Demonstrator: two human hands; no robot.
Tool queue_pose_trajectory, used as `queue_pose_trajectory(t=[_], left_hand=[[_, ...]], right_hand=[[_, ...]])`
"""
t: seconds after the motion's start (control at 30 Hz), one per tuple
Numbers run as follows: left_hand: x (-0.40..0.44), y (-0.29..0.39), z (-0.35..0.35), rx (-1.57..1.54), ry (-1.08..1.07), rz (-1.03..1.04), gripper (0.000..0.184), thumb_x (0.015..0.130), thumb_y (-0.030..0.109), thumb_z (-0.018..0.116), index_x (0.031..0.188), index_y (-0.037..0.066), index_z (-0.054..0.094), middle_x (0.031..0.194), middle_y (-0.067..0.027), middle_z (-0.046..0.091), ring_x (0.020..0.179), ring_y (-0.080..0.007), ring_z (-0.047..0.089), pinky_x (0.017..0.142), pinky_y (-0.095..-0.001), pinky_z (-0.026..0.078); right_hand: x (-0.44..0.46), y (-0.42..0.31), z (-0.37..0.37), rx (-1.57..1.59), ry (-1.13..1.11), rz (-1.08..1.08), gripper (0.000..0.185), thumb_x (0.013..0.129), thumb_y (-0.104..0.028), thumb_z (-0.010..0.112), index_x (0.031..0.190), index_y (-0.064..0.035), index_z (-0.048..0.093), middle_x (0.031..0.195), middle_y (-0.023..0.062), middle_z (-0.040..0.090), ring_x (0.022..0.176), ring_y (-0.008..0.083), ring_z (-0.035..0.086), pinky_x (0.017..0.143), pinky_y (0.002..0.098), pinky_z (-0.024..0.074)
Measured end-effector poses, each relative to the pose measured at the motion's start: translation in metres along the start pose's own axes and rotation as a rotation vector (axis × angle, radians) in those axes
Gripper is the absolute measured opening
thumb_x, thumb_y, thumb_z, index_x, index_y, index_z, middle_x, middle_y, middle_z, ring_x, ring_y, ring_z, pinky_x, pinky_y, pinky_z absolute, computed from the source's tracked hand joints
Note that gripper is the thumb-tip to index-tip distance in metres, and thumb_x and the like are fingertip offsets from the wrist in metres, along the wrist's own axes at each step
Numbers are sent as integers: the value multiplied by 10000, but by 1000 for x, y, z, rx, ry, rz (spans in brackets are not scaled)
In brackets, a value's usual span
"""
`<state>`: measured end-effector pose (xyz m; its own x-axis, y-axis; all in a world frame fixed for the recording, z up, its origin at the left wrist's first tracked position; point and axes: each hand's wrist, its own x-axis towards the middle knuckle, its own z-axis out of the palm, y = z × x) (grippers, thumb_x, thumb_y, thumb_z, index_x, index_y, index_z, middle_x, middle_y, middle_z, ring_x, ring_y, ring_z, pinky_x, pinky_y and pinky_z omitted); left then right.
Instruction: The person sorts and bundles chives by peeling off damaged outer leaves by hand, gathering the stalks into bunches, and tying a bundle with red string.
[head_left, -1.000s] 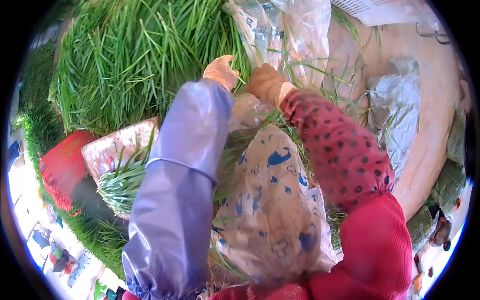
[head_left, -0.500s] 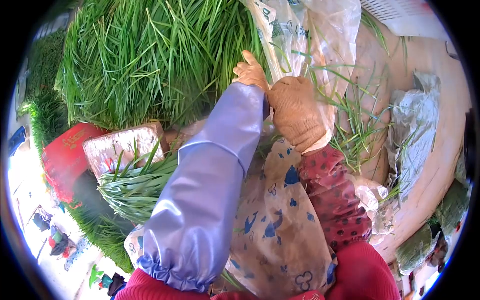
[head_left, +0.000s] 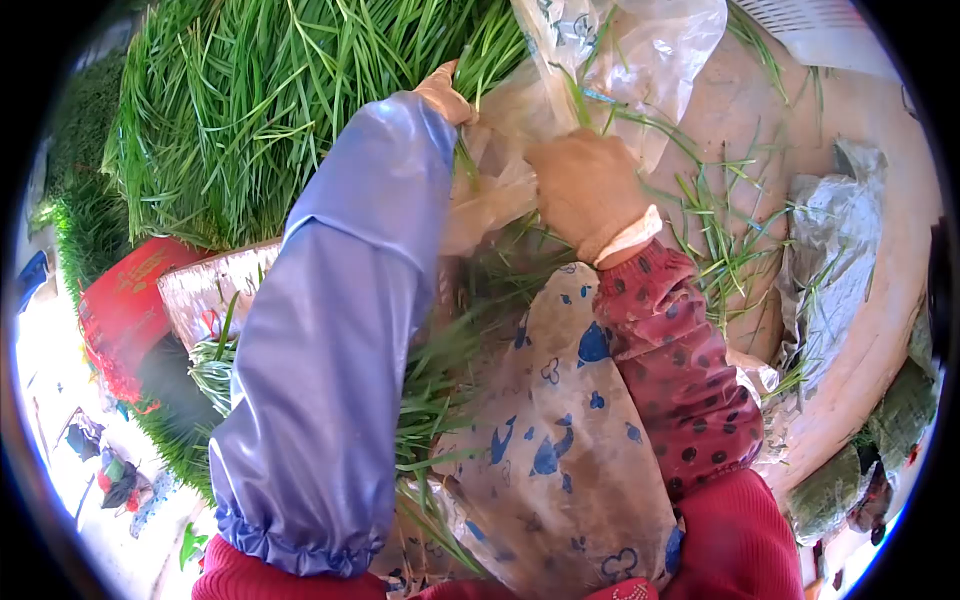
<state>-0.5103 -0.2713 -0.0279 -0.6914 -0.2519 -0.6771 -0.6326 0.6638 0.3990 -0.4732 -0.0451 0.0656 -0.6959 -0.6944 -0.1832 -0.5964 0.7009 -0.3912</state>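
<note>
My right hand (head_left: 588, 190), in a tan knit glove, is closed on a crumpled clear plastic bag (head_left: 665, 70) with green print. A stretch of the bag reaches from this hand to the left. My left hand (head_left: 447, 93), gloved alike, is at the right edge of a big heap of long green leaves (head_left: 270, 110). One of its digits points up; the sleeve and leaves hide the others, so its grip is unclear. A purple sleeve cover (head_left: 330, 330) is on my left arm, a dark red spotted one (head_left: 680, 370) on my right.
Loose green blades (head_left: 735, 230) lie on the tan surface right of my hands. Beyond them is crumpled silvery plastic (head_left: 835, 250). A white perforated crate (head_left: 820, 35) stands at the top right. A worn block (head_left: 205, 290) and a red object (head_left: 135, 290) sit at the left.
My left hand has moved left and up, away from my right hand. My right hand has shifted slightly up and left. Plastic now stretches between them, and more leaves show below the left sleeve.
</note>
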Motion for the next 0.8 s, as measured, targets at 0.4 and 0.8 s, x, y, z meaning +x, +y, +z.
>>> queue_pose_trajectory(t=[0.4, 0.8], left_hand=[[-16, 28, -15, 336, -141, -121, 980, 644, 222, 871, 1435, 10, 333, 1357, -176, 513, 1201, -293, 540, 1063, -324, 392], [-39, 20, 86, 218, 330, -637, 1288, 557, 439, 876, 1491, 37, 83, 1403, -136, 432, 1279, -274, 461, 1065, -365, 385]], right_hand=[[26, 49, 57, -8, -317, -165, 204, 802, -210, 603, 969, -107, 662, 883, 117, 668, 887, 334, 638, 746, 444, 507], [69, 65, 45, 1304, -230, 375, 293, 840, -196, 654, 1033, 19, 608, 796, 47, 629, 685, 124, 625, 547, 243, 493]])
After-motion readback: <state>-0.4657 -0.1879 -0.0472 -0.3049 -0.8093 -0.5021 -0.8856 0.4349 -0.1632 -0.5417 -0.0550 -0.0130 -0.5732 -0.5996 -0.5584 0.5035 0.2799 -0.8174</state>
